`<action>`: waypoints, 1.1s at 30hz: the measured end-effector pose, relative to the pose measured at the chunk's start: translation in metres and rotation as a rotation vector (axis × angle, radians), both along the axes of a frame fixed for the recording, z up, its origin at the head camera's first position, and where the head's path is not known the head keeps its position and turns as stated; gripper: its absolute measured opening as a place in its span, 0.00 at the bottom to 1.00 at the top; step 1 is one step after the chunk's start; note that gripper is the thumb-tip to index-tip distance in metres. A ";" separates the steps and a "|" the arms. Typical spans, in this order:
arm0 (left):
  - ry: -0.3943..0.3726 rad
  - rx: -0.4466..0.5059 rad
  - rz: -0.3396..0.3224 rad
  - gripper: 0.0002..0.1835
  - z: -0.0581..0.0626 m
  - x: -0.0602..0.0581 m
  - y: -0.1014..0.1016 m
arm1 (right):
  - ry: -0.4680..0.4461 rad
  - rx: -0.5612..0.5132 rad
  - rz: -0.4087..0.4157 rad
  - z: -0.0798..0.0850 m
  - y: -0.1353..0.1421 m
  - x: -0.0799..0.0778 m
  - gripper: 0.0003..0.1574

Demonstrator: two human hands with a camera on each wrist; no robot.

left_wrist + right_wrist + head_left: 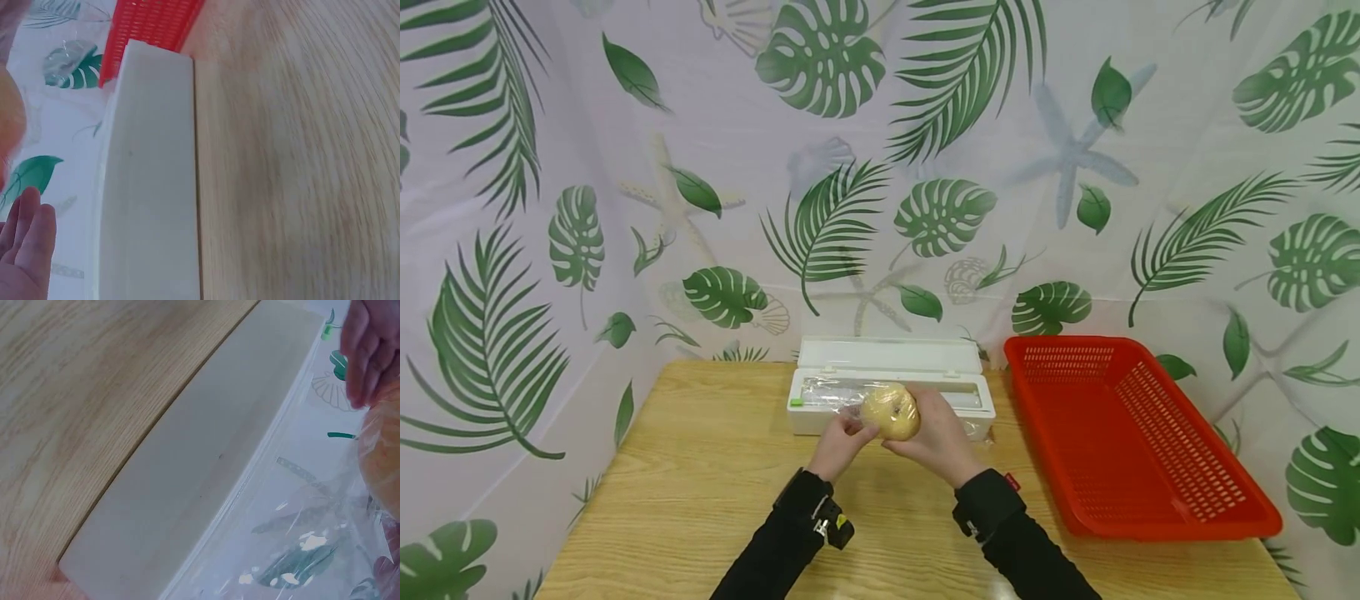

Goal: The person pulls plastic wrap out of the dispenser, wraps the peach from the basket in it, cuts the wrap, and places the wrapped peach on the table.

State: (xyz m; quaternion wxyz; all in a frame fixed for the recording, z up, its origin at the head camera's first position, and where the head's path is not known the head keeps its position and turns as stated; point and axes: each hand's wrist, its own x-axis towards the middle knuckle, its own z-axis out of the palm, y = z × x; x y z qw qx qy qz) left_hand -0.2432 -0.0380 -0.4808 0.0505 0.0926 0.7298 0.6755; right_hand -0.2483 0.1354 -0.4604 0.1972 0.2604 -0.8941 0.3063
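Note:
A round yellow fruit, with a small dark dimple, is held up before the white box and covered in clear cling film. My right hand grips the fruit from its right side. From the left, my left hand pinches the film, its thumb right at the fruit. The left wrist view has that hand's fingers below the fruit. Behind both hands stands the white cling film box, its lid raised, with film drawn over its opening.
A red plastic basket with perforated walls stands at the right side of the wooden table. A leaf-patterned cloth hangs right behind the table and along its left side. A green piece sits at the box's left end.

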 end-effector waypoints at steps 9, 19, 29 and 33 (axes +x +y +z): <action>-0.030 0.122 0.063 0.26 -0.007 -0.005 0.014 | 0.123 0.057 0.009 -0.004 -0.003 0.004 0.50; -0.174 0.295 0.074 0.25 -0.005 -0.002 0.020 | 0.180 0.076 0.014 -0.007 -0.003 0.004 0.50; -0.133 0.309 0.175 0.28 -0.001 0.002 0.015 | 0.100 0.093 0.066 -0.003 0.010 0.001 0.57; -0.091 0.339 0.189 0.28 -0.004 0.002 0.008 | 0.035 0.029 0.082 -0.004 0.023 0.000 0.58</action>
